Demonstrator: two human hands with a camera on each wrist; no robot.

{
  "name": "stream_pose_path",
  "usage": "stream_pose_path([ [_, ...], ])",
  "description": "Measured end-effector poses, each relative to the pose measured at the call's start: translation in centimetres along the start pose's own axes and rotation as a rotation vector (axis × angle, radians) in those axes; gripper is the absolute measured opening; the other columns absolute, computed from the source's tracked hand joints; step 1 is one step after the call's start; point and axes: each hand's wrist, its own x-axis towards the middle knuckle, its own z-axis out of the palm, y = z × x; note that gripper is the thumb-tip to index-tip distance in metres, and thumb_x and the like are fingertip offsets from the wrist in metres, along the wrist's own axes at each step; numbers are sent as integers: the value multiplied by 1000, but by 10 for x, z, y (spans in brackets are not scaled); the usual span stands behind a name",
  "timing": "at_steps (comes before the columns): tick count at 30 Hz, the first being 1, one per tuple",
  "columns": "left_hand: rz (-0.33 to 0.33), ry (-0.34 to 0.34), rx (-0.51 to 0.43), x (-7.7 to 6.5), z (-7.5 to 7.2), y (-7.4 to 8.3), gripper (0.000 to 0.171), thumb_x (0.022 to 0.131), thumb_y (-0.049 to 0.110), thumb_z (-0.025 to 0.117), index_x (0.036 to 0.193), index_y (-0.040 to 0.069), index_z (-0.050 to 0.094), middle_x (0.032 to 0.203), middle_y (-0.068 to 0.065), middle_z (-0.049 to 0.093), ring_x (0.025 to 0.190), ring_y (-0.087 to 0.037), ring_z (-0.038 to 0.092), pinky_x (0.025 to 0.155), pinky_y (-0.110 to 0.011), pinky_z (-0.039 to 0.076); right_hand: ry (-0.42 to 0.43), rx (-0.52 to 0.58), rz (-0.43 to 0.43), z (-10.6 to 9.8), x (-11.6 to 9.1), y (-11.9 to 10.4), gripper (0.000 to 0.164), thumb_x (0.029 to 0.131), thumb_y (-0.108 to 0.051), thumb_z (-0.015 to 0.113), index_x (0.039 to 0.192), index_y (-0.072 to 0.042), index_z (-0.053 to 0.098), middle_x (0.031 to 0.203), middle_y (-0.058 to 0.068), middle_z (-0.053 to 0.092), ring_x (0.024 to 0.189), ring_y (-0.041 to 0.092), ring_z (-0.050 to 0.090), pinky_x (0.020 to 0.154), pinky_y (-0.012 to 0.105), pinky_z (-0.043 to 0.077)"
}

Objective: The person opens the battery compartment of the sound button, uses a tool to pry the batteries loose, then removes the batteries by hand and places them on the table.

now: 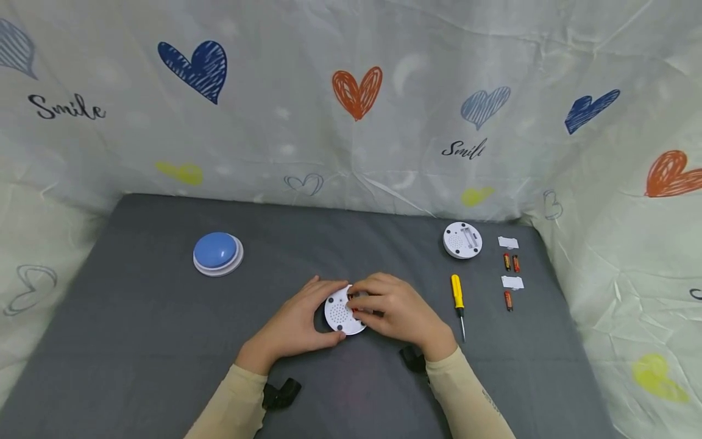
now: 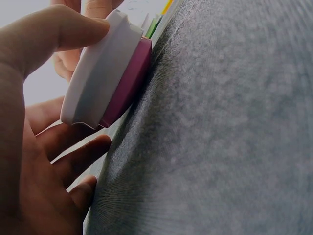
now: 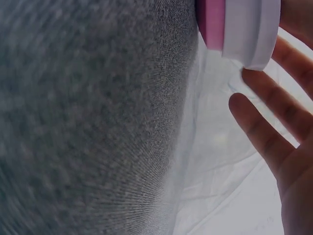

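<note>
My left hand [image 1: 298,320] grips the rim of a round white buzzer button [image 1: 339,315] between thumb and fingers. The buzzer lies bottom side up, its speaker holes and dark feet facing up. In both wrist views its pink dome [image 2: 128,83] faces the grey cloth. My right hand [image 1: 397,310] bends over the battery compartment, fingertips at a small red battery [image 1: 355,310]. Those fingers hide most of the compartment and the battery. In the right wrist view, the outer fingers [image 3: 264,132] of the right hand spread beside the white rim.
A blue-domed buzzer [image 1: 216,251] stands at the left. Back right, another upturned buzzer [image 1: 462,240] shows its uncovered battery slot. A yellow screwdriver [image 1: 457,294] lies before it. Further right are two white battery covers [image 1: 508,242] and several batteries [image 1: 508,300]. A printed curtain [image 1: 274,134] hangs behind.
</note>
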Motion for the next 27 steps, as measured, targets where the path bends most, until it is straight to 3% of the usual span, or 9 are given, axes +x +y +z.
stream_pose_path([
  [12,-22,-1,3,0,2,3,89,88,35,93,164,15,51,156,2,58,149,-23,52,135,-51,18,-17,12,104,2,-7,1,22,99,-16,84,121,-12,84,127,4,70,115,20,66,96,34,59],
  [27,-9,5,10,2,1,2,89,87,35,93,164,15,52,156,3,58,148,-21,52,135,-51,17,-57,30,149,0,-7,2,36,101,-25,82,134,-9,80,131,6,69,113,17,67,97,29,58],
])
